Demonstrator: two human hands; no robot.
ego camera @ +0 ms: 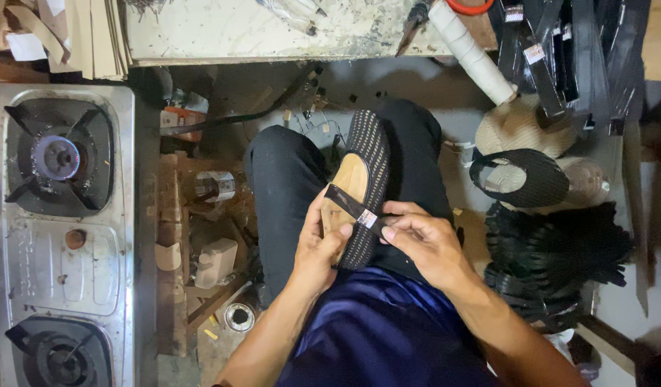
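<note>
Black woven shoe (pixel 366 172) sits mid-frame, gripped underneath by the left hand (pixel 317 247). Right hand (pixel 423 240) pinches a black strap (pixel 353 208) laid across it.

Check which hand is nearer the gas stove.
Left. The left hand cups the black woven shoe on the lap, on the side toward the gas stove; the right hand, pinching the black strap, sits farther away.
</note>
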